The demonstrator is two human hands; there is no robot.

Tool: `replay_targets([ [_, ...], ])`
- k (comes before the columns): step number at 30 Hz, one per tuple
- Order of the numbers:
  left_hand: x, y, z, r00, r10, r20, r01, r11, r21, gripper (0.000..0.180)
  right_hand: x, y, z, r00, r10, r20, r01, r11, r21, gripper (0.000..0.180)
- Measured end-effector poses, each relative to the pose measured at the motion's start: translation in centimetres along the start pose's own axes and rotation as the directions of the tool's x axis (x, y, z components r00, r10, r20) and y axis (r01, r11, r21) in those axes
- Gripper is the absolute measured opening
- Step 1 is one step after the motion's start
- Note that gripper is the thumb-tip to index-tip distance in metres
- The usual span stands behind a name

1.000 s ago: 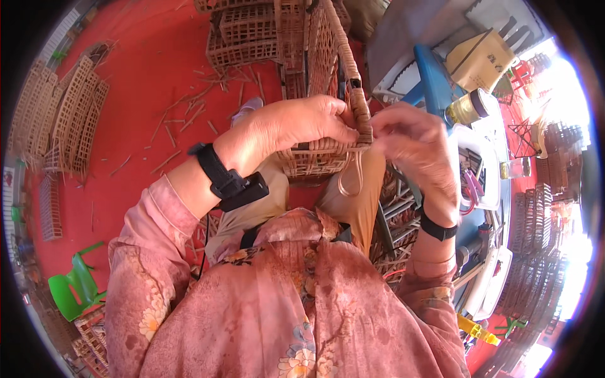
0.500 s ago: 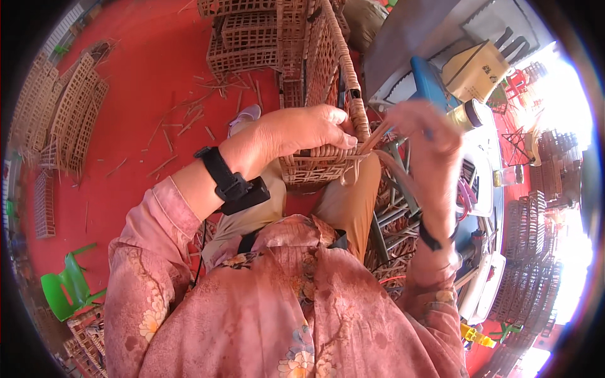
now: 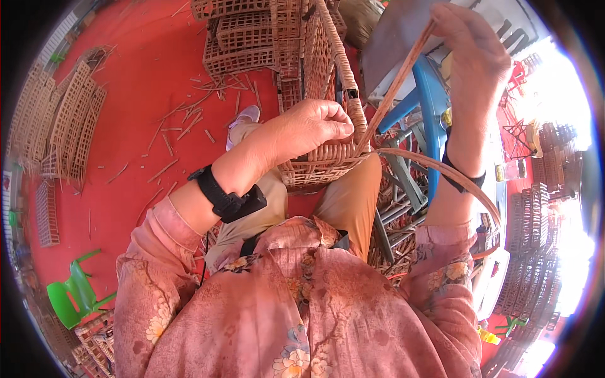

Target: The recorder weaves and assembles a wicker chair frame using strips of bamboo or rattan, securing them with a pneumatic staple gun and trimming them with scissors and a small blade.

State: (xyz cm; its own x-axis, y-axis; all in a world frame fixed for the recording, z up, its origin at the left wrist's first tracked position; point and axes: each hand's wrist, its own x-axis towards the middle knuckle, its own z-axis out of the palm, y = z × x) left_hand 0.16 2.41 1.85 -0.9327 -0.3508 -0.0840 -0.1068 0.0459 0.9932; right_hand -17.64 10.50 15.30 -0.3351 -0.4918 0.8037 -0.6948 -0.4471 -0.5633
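"Where was the wicker basket (image 3: 328, 154) placed?"

"At twelve o'clock, with its near corner turned toward one. If it was braced too lightly, it could be twisted by a hard pull there."

"And the blue plastic seat (image 3: 435, 107)?"

"It was seen at two o'clock, its leg crossed in view by a loose loop. Whether it was touched could not be told; a snag might be caused there."

"How was the cane strip (image 3: 398, 85) held?"

"It was stretched straight from the corner toward one o'clock, its end gripped in the fingers of the right hand (image 3: 469, 47). The loop, seemingly of the same strip, was bowed out to three o'clock, across the right forearm (image 3: 457, 201). A kink or split could be caused by a sharp bend."

"And the left hand (image 3: 305, 129)?"

"Its fingers were curled by the wrapped edge; whether anything was gripped could not be told. If not, the wrapping might be loosened."
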Motion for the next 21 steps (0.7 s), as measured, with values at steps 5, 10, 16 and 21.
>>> replay_targets([
  [5,0.0,2.8,0.2,0.980,0.180,0.080,-0.192,0.962,0.192,0.023,0.4,2.0,-0.4,0.989,0.150,0.002,-0.150,0.988,0.027,0.009],
  [10,1.8,4.5,1.6,0.977,0.194,0.092,-0.214,0.843,0.493,0.021,-0.5,3.4,-1.5,0.989,0.093,-0.115,-0.079,0.990,0.121,0.008],
  [16,2.7,4.3,2.0,0.971,0.232,0.054,-0.226,0.823,0.521,0.021,-1.8,4.5,-4.4,0.947,0.291,-0.136,-0.286,0.957,0.055,0.032],
  [21,2.6,3.4,2.1,0.970,0.241,-0.028,-0.178,0.786,0.592,0.018,-6.3,2.2,-3.3,0.901,0.430,-0.055,-0.404,0.879,0.253,0.038],
])
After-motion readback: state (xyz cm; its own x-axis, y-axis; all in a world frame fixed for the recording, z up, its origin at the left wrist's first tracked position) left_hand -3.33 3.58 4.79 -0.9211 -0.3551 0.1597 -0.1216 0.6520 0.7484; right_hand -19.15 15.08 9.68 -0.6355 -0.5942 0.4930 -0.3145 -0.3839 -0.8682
